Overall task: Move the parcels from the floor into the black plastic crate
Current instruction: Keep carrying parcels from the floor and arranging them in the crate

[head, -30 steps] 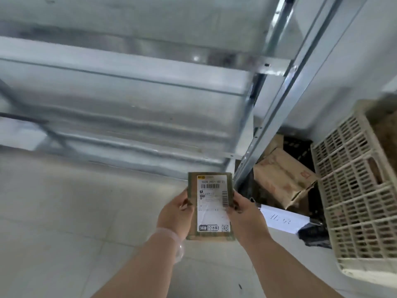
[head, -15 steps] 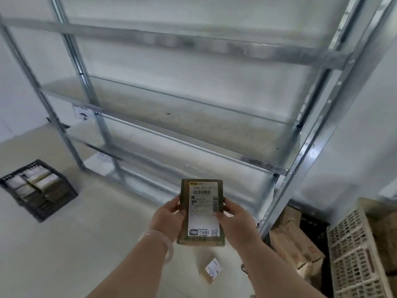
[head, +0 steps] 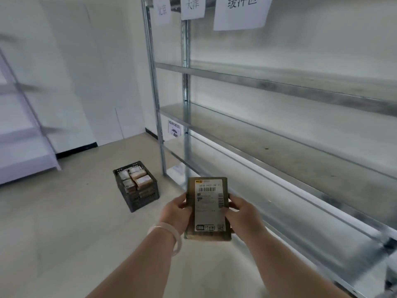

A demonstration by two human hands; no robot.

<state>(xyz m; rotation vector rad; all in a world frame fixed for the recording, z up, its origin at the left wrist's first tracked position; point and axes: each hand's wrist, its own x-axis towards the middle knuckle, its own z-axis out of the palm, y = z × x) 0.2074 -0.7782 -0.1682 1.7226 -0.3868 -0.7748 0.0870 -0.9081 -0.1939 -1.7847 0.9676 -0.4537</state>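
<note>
I hold a small brown cardboard parcel [head: 208, 209] with a white shipping label upright in front of me, above the floor. My left hand [head: 177, 211] grips its left edge and my right hand [head: 240, 211] grips its right edge. The black plastic crate [head: 142, 197] stands on the floor ahead and to the left, near the corner post of the shelving. Several brown labelled parcels [head: 135, 179] fill it nearly to the rim.
A tall metal shelving rack [head: 279, 134] runs along the right side, with paper signs [head: 239, 11] hung at its top. A white wall [head: 86, 72] closes the back. A second rack [head: 23, 125], blurred, stands at the far left. Beige floor [head: 75, 233] lies between me and the crate.
The view has swung left and up: the cream crate and cardboard boxes at the right have left the frame, and the black crate now sits closer, ahead-left. Both hands keep hold of the parcel.
</note>
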